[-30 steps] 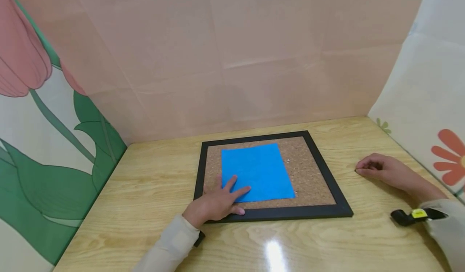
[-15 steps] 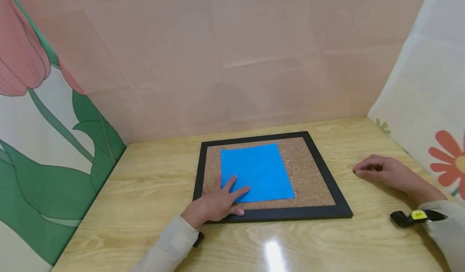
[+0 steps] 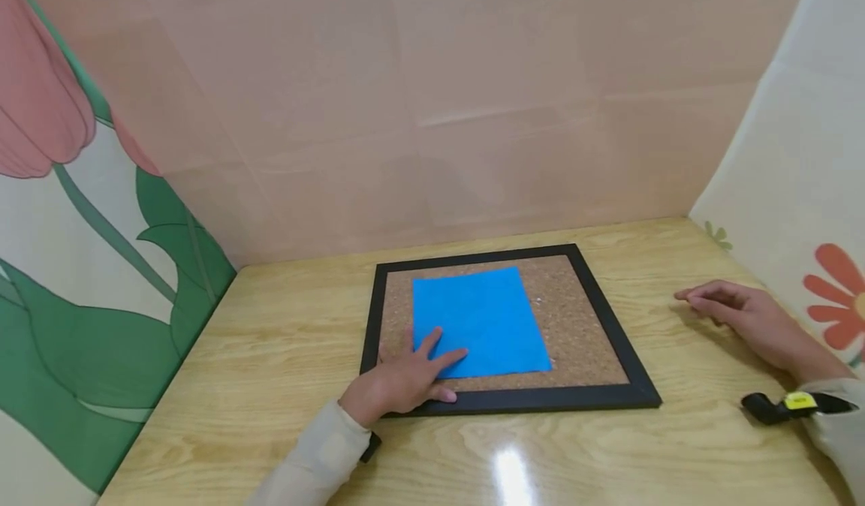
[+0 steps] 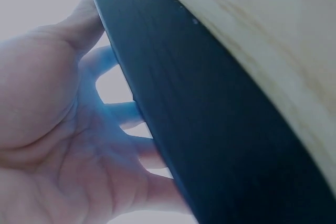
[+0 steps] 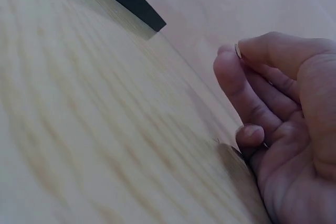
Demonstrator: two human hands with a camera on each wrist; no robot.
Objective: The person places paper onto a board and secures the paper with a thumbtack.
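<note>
A blue sheet of paper (image 3: 480, 318) lies on a cork board (image 3: 584, 333) with a black frame (image 3: 541, 399). My left hand (image 3: 402, 378) rests spread over the board's near left corner, two fingertips on the paper's lower left part. In the left wrist view, its palm (image 4: 79, 145) faces the camera and the black frame edge (image 4: 194, 119) hides the fingertips. To the right of the board, my right hand (image 3: 750, 322) hovers near the table, fingers loosely bent. Its thumb and forefinger tips are close together in the right wrist view, with no held thing plainly visible.
Board and arms are on a light wood-grain table (image 3: 284, 318). A pinkish sheet (image 3: 405, 115) covers the back wall. Printed flower panels stand at the left (image 3: 101, 356) and right (image 3: 811, 153). Tiny white specks show on the cork.
My right hand has shifted a little to the right and its fingertips have parted somewhat; a small dark speck earlier at them no longer shows. The left hand, paper and board stay put.
</note>
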